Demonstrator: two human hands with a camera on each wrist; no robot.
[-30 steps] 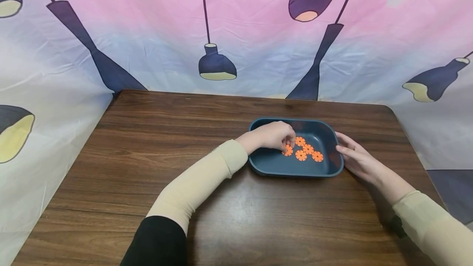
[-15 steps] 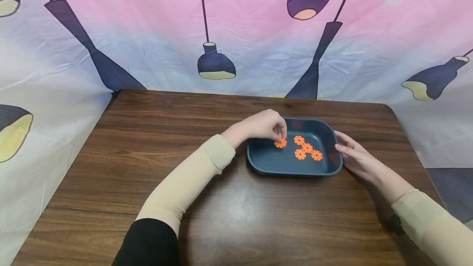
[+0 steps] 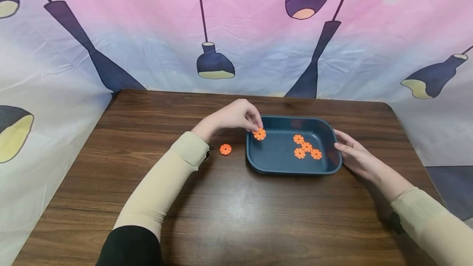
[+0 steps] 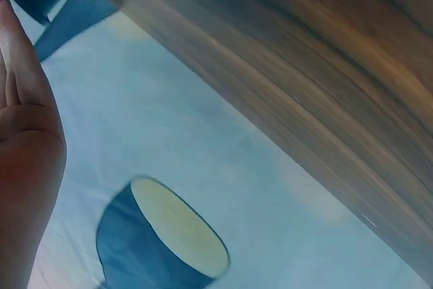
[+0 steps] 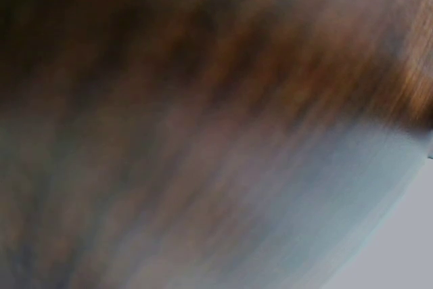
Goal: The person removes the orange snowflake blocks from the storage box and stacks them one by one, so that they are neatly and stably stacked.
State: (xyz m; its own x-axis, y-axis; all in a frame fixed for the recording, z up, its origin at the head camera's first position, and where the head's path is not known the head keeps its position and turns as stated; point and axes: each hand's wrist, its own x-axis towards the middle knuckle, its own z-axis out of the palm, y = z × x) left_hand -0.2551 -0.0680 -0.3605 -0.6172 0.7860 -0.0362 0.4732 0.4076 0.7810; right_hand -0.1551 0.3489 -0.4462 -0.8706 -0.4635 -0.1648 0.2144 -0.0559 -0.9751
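Note:
An orange disc (image 3: 260, 134) with a notched, flower-like edge is pinched between the thumb and fingers of my left hand (image 3: 238, 115). This hand is over the left end of a dark blue tray (image 3: 278, 167), which has rounded corners. Several similar discs (image 3: 306, 147) lie grouped in the tray's right half. One more disc (image 3: 226, 149) lies on the table, left of the tray. My right hand (image 3: 356, 154) touches the tray's right end from outside, fingers fairly straight. In the left wrist view, part of the left hand (image 4: 30, 126) shows, its fingertips cut off.
The tray stands on a brown wooden table (image 3: 236, 216), near its far edge. Behind the table hangs a pastel cloth (image 3: 155, 32) printed with lamps. The right wrist view is blurred, with wood grain and a pale patch.
My left hand has lifted a disc off the tray floor and carried it left toward the rim. The disc on the table now shows from behind the left arm. My right hand stays put.

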